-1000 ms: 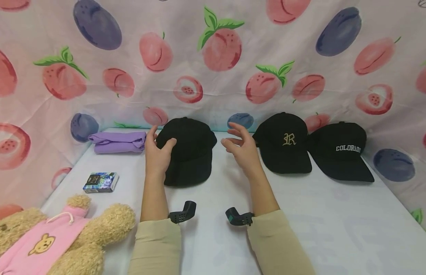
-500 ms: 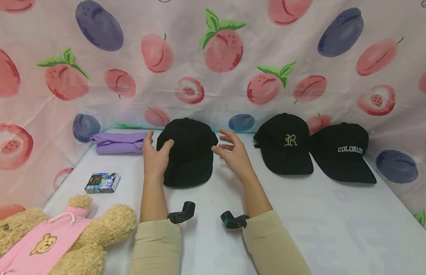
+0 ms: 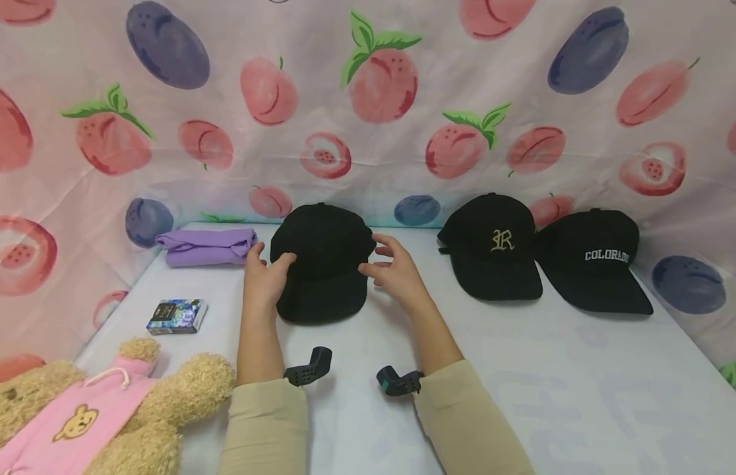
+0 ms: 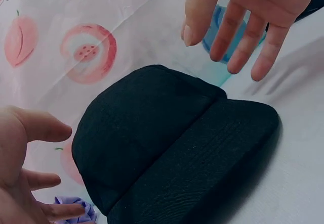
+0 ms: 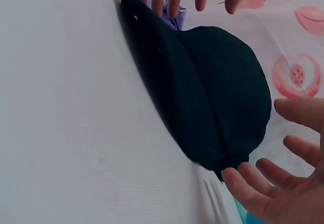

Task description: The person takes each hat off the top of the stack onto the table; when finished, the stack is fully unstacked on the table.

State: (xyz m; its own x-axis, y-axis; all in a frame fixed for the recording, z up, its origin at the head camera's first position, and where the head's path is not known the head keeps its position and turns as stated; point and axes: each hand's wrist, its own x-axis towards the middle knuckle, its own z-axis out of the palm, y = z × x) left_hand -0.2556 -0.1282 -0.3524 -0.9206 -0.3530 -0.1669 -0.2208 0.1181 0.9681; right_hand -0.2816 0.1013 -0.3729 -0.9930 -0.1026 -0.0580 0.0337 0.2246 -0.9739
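Note:
A plain black baseball cap [image 3: 323, 257] stands on the white table, brim toward me. My left hand [image 3: 261, 284] is at its left side, fingers spread and thumb overlapping the crown's edge in the head view. In the left wrist view, that hand's fingers [image 4: 48, 128] show a small gap from the crown. On the opposite side my right hand [image 3: 398, 274] has its palm facing the cap, fingers loosely bent and apart. Its fingertips [image 5: 230, 176] come right up to the cap's lower edge in the right wrist view. Neither hand grips anything.
Two more black caps lie to the right, one with a gold R [image 3: 492, 257], one lettered COLORADO [image 3: 593, 270]. To the left are a folded purple cloth [image 3: 209, 248], a small patterned box [image 3: 177, 316] and a teddy bear in pink [image 3: 107, 409]. A fruit-print curtain [image 3: 380, 152] hangs behind.
My right hand has moved left and slightly down to the plain cap's right side. The left hand has shifted slightly left and down. The caps stay where they were.

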